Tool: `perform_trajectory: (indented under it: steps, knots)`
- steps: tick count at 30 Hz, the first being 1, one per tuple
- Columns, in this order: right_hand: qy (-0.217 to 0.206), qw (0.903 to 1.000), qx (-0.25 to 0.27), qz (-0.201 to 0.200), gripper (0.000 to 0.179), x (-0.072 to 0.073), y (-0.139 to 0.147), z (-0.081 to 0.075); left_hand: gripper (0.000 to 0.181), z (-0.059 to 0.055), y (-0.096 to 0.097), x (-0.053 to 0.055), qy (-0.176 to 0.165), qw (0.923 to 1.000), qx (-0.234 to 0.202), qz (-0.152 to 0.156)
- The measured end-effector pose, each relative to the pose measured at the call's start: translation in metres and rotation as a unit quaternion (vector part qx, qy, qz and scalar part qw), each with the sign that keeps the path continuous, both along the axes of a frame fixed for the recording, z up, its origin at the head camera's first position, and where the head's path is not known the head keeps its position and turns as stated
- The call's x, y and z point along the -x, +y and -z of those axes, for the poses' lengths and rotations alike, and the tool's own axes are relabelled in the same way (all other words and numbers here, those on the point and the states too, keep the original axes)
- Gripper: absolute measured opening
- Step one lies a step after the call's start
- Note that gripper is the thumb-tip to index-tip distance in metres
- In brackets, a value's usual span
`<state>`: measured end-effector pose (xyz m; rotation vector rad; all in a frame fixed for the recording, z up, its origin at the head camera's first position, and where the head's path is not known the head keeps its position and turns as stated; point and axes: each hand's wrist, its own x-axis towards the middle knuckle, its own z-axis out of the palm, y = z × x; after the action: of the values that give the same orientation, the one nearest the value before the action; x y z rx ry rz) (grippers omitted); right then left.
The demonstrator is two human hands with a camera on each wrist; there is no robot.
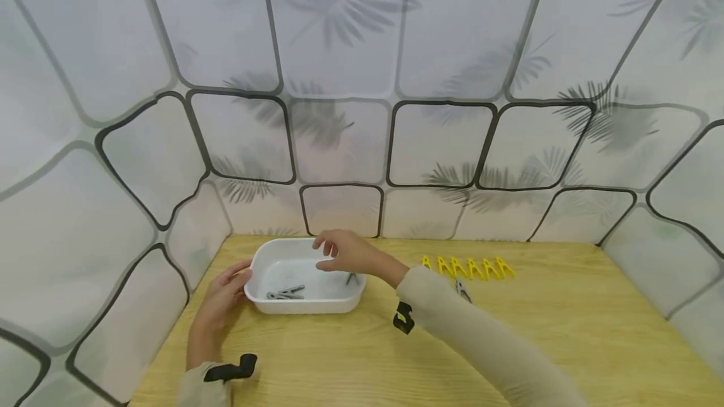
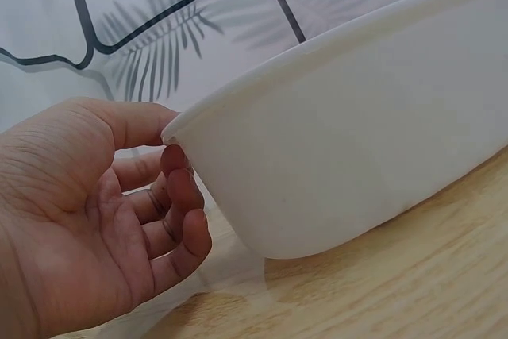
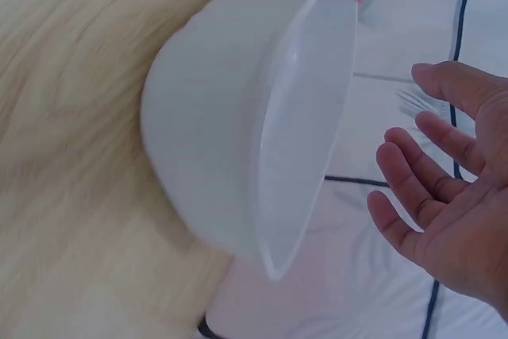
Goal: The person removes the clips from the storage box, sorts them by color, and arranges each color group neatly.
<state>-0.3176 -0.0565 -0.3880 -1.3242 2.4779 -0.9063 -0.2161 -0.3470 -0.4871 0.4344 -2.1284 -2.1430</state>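
Observation:
A white plastic basin (image 1: 308, 307) stands on the table, with several grey clothespins (image 1: 286, 294) lying inside near its front left. Another dark clip (image 1: 350, 278) shows at the basin's right end. My left hand (image 1: 219, 299) pinches the left rim, thumb on top and fingers curled beneath, as the left wrist view shows. Above the basin's right half hovers my right hand (image 1: 349, 252). In the right wrist view that hand (image 3: 444, 176) has its fingers loosely spread, holding nothing and apart from the rim.
Several yellow clothespins (image 1: 474, 269) form a row on the wooden table (image 1: 339, 357), right of the basin. One grey clothespin (image 1: 463, 291) lies in front of them, close to my right sleeve. Patterned cloth (image 1: 342, 143) walls the table at the back and sides.

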Motion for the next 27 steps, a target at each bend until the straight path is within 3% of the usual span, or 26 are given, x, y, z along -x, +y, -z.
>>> perform_trajectory:
  steps: [5,10,18,23,27]
  knots:
    - [-0.06,0.9979,0.025,0.001,0.031,0.006,-0.022,0.014,0.054,0.0,0.001,0.003,0.003,1.0,0.001,0.001]
    - [-0.11,0.9927,0.032,0.038,0.03,0.007,-0.036,0.031,0.053,-0.001,0.001,0.003,0.001,0.9999,0.011,0.0]
    - [-0.118,0.9906,0.019,0.067,0.029,0.004,-0.048,0.062,0.057,0.002,0.001,0.002,-0.005,0.9999,0.016,-0.003]
    - [-0.147,0.9865,0.012,0.072,0.026,-0.002,-0.052,0.071,0.058,0.002,0.0,0.003,-0.006,0.9999,0.011,-0.002]
    - [-0.138,0.9876,-0.004,0.075,0.022,-0.006,-0.055,0.075,0.058,0.002,-0.001,0.002,-0.012,0.9998,0.014,-0.001]
